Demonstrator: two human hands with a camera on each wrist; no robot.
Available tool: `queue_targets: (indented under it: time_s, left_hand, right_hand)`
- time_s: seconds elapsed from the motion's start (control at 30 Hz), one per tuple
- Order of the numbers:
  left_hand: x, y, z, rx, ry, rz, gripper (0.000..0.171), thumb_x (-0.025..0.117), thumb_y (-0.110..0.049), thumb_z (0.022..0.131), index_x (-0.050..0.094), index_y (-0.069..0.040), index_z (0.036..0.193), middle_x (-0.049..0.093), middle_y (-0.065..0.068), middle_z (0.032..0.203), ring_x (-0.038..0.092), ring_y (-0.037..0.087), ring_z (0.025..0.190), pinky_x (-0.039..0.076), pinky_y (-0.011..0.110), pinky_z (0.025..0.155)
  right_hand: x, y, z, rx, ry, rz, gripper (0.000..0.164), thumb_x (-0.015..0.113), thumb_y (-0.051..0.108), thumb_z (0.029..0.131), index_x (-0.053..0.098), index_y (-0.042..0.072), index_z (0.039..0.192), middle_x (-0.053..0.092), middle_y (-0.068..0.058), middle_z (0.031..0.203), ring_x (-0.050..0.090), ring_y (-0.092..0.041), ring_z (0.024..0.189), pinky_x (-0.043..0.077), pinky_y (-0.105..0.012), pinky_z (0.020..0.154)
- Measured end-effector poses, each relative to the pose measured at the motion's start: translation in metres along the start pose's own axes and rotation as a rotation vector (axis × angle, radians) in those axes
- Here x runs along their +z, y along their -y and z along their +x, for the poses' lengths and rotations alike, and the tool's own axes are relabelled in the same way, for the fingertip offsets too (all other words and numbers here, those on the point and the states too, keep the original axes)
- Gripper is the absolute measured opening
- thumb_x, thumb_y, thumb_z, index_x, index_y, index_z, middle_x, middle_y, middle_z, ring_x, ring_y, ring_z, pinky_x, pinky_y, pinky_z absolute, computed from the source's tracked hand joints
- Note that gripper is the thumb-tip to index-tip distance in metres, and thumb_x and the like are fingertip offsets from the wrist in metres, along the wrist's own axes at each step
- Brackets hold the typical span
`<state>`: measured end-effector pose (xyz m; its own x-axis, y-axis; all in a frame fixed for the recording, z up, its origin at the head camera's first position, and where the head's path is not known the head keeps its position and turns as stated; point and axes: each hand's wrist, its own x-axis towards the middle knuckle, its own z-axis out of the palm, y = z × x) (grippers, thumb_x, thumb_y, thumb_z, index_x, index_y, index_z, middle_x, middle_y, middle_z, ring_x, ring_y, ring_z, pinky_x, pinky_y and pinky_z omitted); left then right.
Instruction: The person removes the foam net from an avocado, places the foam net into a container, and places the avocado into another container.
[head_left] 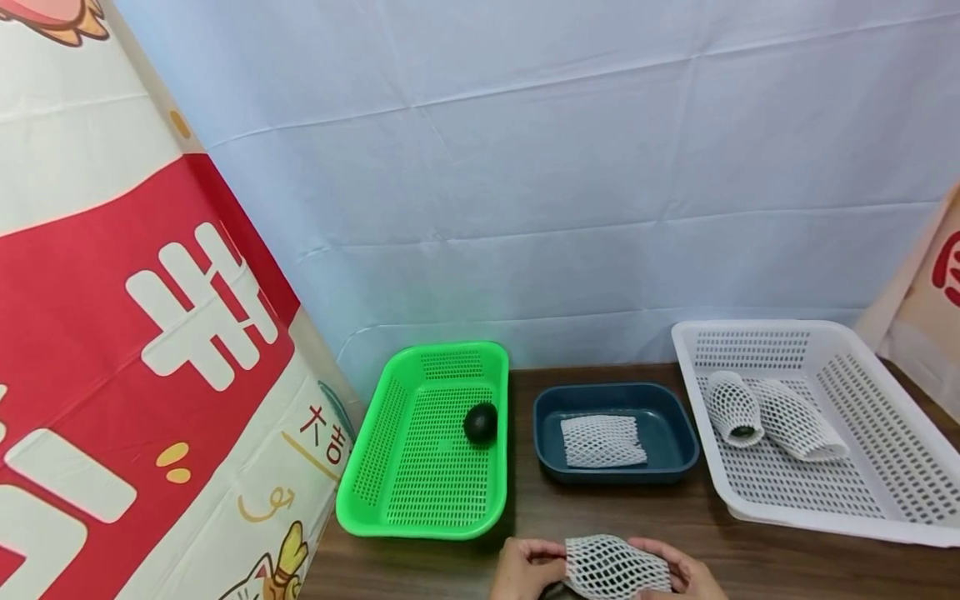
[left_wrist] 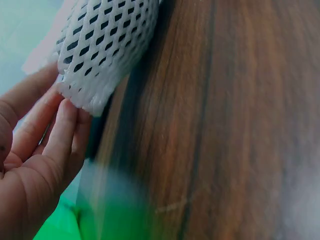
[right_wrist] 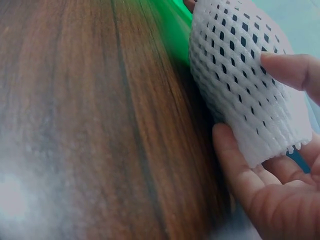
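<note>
At the front edge of the head view, a white foam net sleeve (head_left: 617, 568) bulges around something dark that shows through its mesh. My left hand (head_left: 521, 570) pinches one end of it between thumb and fingers. Around the other end, my right hand (head_left: 684, 575) has its thumb on one side and fingers on the other. Seen from the right wrist, the sleeve (right_wrist: 240, 75) is stretched wide in the middle and narrower at its frilled end. The left wrist view shows fingertips (left_wrist: 65, 112) right at the opposite end.
A green basket (head_left: 350, 475) with a dark round fruit (head_left: 480, 423) stands left. Behind my hands is a dark blue tray (head_left: 667, 442) holding a flat foam net (head_left: 603, 441). The white basket (head_left: 795, 521) at right holds two foam-netted pieces (head_left: 733, 407). Cloth hangs behind.
</note>
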<state>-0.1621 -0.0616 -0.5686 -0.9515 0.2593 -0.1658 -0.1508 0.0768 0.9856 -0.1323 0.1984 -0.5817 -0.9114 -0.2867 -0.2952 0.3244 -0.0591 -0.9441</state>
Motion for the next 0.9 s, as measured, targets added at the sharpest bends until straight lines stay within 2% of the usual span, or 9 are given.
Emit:
queue_targets:
  time_s: [0.1, 0.17, 0.33, 0.47, 0.6, 0.8, 0.9]
  left_hand:
    - [0.004, 0.0, 0.001, -0.023, 0.058, -0.069, 0.024, 0.069, 0.004, 0.074, 0.072, 0.01, 0.097, 0.072, 0.013, 0.089, 0.068, 0.016, 0.082, 0.053, 0.023, 0.07]
    - [0.006, -0.001, 0.002, -0.063, 0.093, -0.097, 0.03, 0.066, 0.008, 0.075, 0.068, 0.012, 0.104, 0.071, 0.014, 0.094, 0.067, 0.019, 0.089, 0.054, 0.028, 0.075]
    - [0.008, -0.003, 0.004, -0.146, 0.151, -0.077, 0.045, 0.062, 0.016, 0.071, 0.063, 0.009, 0.115, 0.068, 0.006, 0.099, 0.065, 0.021, 0.093, 0.055, 0.035, 0.078]
    - [0.007, -0.003, 0.006, -0.151, 0.19, -0.075, 0.054, 0.064, 0.023, 0.07, 0.059, 0.009, 0.122, 0.065, 0.006, 0.1, 0.064, 0.024, 0.095, 0.054, 0.036, 0.081]
    - [0.009, -0.002, 0.009, -0.172, 0.205, -0.057, 0.054, 0.064, 0.021, 0.073, 0.057, 0.007, 0.125, 0.064, 0.003, 0.102, 0.063, 0.022, 0.097, 0.054, 0.036, 0.083]
    - [0.018, 0.003, 0.012, -0.13, 0.195, -0.049, 0.052, 0.061, 0.021, 0.07, 0.058, 0.01, 0.121, 0.064, 0.004, 0.105, 0.062, 0.023, 0.101, 0.053, 0.038, 0.085]
    - [0.022, 0.004, 0.014, -0.138, 0.174, -0.011, 0.052, 0.062, 0.022, 0.07, 0.057, 0.012, 0.121, 0.064, 0.003, 0.105, 0.062, 0.022, 0.1, 0.053, 0.038, 0.085]
  right_hand:
    - [-0.001, 0.0, 0.001, 0.013, 0.006, 0.003, 0.062, 0.076, 0.006, 0.083, 0.046, -0.015, 0.133, 0.062, -0.012, 0.118, 0.06, -0.021, 0.099, 0.051, -0.035, 0.08]
    - [-0.001, 0.0, 0.002, 0.015, 0.006, -0.009, 0.062, 0.076, 0.006, 0.083, 0.046, -0.015, 0.133, 0.062, -0.013, 0.118, 0.06, -0.021, 0.099, 0.051, -0.036, 0.08]
    - [-0.002, -0.001, 0.001, -0.003, 0.021, -0.037, 0.064, 0.076, 0.007, 0.083, 0.044, -0.016, 0.134, 0.061, -0.015, 0.12, 0.06, -0.022, 0.099, 0.05, -0.035, 0.079]
    - [-0.002, 0.0, 0.001, -0.012, 0.032, -0.045, 0.066, 0.076, 0.009, 0.083, 0.044, -0.016, 0.134, 0.061, -0.016, 0.121, 0.06, -0.022, 0.099, 0.05, -0.034, 0.079]
    - [-0.003, 0.0, 0.002, -0.007, 0.026, -0.062, 0.067, 0.078, 0.012, 0.082, 0.045, -0.015, 0.134, 0.061, -0.016, 0.122, 0.06, -0.022, 0.099, 0.05, -0.035, 0.079]
    - [-0.004, -0.001, 0.002, -0.029, 0.024, -0.09, 0.069, 0.079, 0.012, 0.081, 0.043, -0.017, 0.133, 0.061, -0.019, 0.122, 0.061, -0.022, 0.099, 0.051, -0.034, 0.078]
    - [-0.004, -0.002, 0.002, -0.037, 0.026, -0.094, 0.069, 0.079, 0.011, 0.082, 0.043, -0.018, 0.133, 0.061, -0.02, 0.122, 0.061, -0.023, 0.099, 0.051, -0.034, 0.078]
